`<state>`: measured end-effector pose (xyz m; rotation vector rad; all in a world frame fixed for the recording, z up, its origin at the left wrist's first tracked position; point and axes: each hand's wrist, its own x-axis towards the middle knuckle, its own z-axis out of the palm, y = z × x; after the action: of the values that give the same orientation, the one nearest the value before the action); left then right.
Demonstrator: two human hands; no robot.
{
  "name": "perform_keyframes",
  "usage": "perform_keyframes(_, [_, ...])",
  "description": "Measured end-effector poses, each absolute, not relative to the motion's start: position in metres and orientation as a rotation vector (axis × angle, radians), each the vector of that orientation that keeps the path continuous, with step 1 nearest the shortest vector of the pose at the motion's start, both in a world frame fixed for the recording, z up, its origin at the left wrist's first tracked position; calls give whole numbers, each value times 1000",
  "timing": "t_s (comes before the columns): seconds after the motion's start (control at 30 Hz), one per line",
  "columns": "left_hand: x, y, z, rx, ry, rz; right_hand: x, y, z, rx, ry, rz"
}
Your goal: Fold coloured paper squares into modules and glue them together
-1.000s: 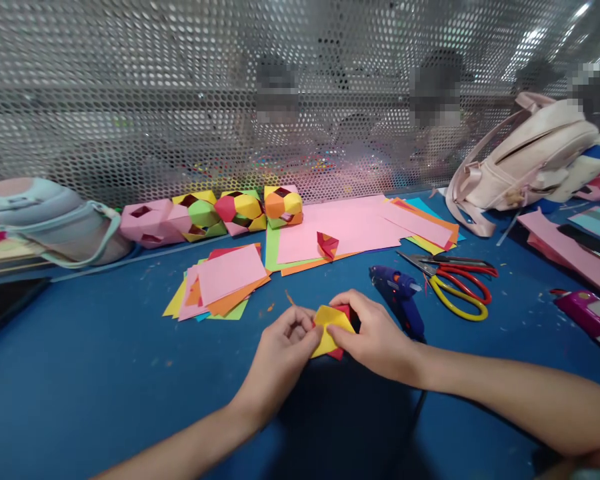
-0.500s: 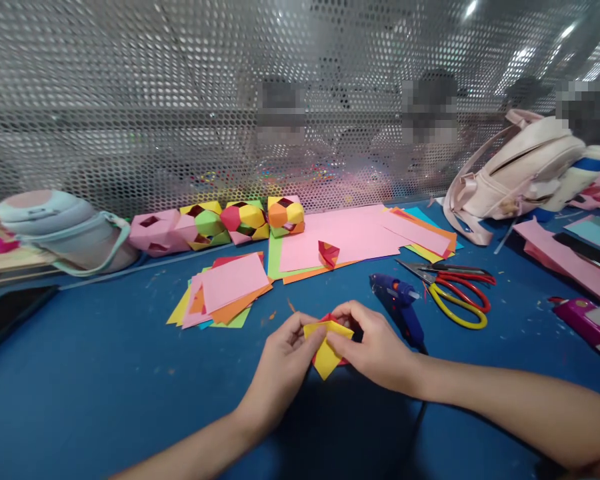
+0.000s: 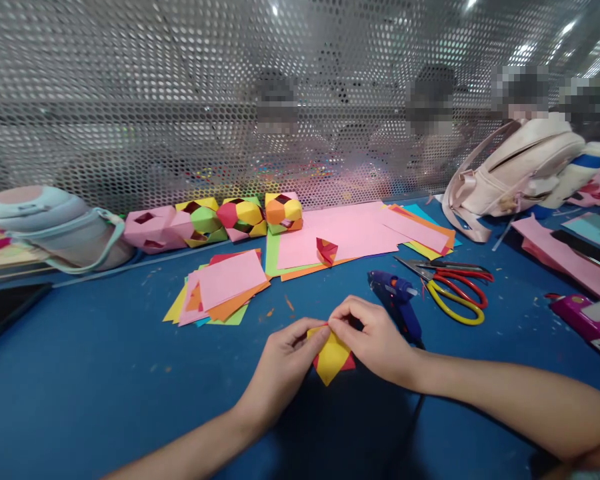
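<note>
Between my hands is a folded yellow and red paper piece (image 3: 332, 357), its yellow point hanging toward me and red showing behind it. My left hand (image 3: 293, 357) pinches its upper left edge between thumb and fingers. At the top of the piece, the thumb and fingertips of my right hand (image 3: 373, 337) are closed on it, close to the left fingertips. A small red folded paper piece (image 3: 327, 251) stands beyond my hands on a large pink sheet (image 3: 350, 230). The blue glue gun (image 3: 399, 303) lies just past my right hand.
Scissors (image 3: 453, 293) lie right of the glue gun. Coloured paper squares (image 3: 233, 283) are piled left of centre. Folded-paper balls (image 3: 240, 219) line the back beside a lidded container (image 3: 55, 230). A backpack (image 3: 520, 170), purple device (image 3: 587, 320) and dark phone (image 3: 10, 310) sit farther out. Perforated metal (image 3: 180, 100) closes the back.
My right thumb has moved from the front of the yellow paper up to its top edge. More of the yellow face and the red corner at right now shows.
</note>
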<state>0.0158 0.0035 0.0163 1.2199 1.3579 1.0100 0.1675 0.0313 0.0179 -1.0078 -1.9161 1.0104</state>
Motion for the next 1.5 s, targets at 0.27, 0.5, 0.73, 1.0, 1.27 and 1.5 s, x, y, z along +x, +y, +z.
perform_keyframes(0.27, [16,3,16,1248,1359,974,168,32,19,-989,-2010,877])
perform_keyframes(0.5, [13,5,13,1341,1351,949,171,39,12,-887,-2227,570])
perform_keyframes(0.73, [11,6,16,1360,1384,974,185,33,31,-618,-2412,-3])
perform_keyframes(1.0, [0,18,8,1293,1487,1079,267,34,56,-976,-1904,80])
perform_keyframes(1.27, [2,23,4,1215,1460,1102,254,43,20,-1598,-1971,797])
perform_keyframes(1.5, [4,24,3,1164,1397,1118,233,41,11,-1412,-1867,906])
